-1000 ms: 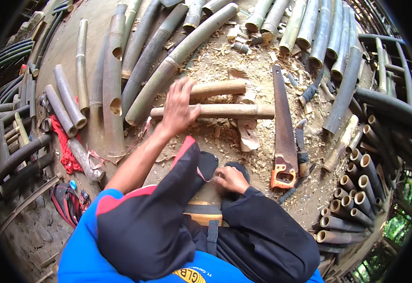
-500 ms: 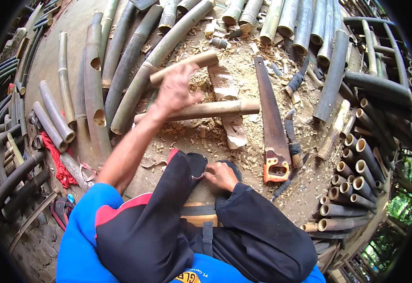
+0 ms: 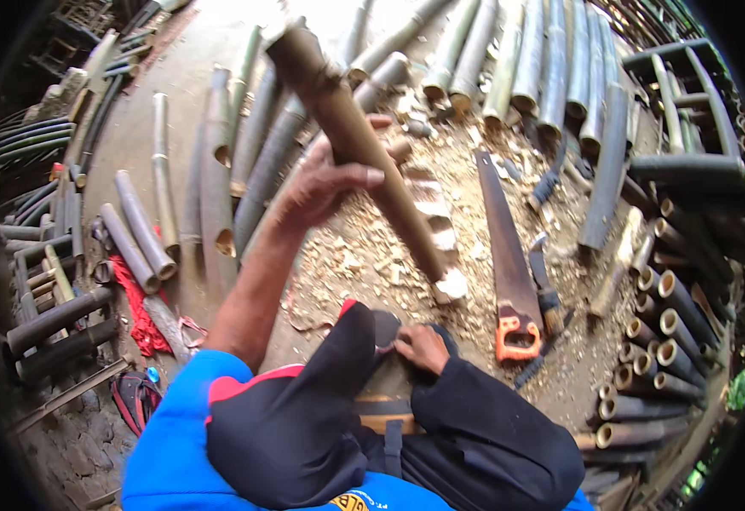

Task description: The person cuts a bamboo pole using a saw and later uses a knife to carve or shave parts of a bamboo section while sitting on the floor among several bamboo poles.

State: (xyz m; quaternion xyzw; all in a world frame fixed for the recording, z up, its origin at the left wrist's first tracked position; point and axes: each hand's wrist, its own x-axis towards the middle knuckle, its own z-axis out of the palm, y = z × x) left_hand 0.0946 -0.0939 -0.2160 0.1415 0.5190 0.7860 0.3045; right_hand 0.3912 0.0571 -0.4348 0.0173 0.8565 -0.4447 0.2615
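My left hand (image 3: 330,183) is wrapped round a brown bamboo piece (image 3: 364,157), thumb on the near side. The piece is lifted and slants from upper left to lower right, its far end blurred. Behind it a wooden block (image 3: 432,204) lies on the ground, and the end of another short bamboo piece (image 3: 400,152) shows at the block's far end. My right hand (image 3: 423,347) is low by my feet, its fingers bent against something dark that I cannot make out.
Right of the block lie a handsaw (image 3: 509,255) with an orange handle and a curved knife (image 3: 543,277). Wood chips (image 3: 364,272) litter the ground. Bamboo poles (image 3: 551,68) lie at the back, cut tubes (image 3: 679,328) are stacked at right, and a red cloth (image 3: 138,311) lies at left.
My left hand, earlier above two bamboo pieces on the block, has taken hold of one, lifted it and tilted it. My right hand stays low by my feet. The whole view has shifted slightly.
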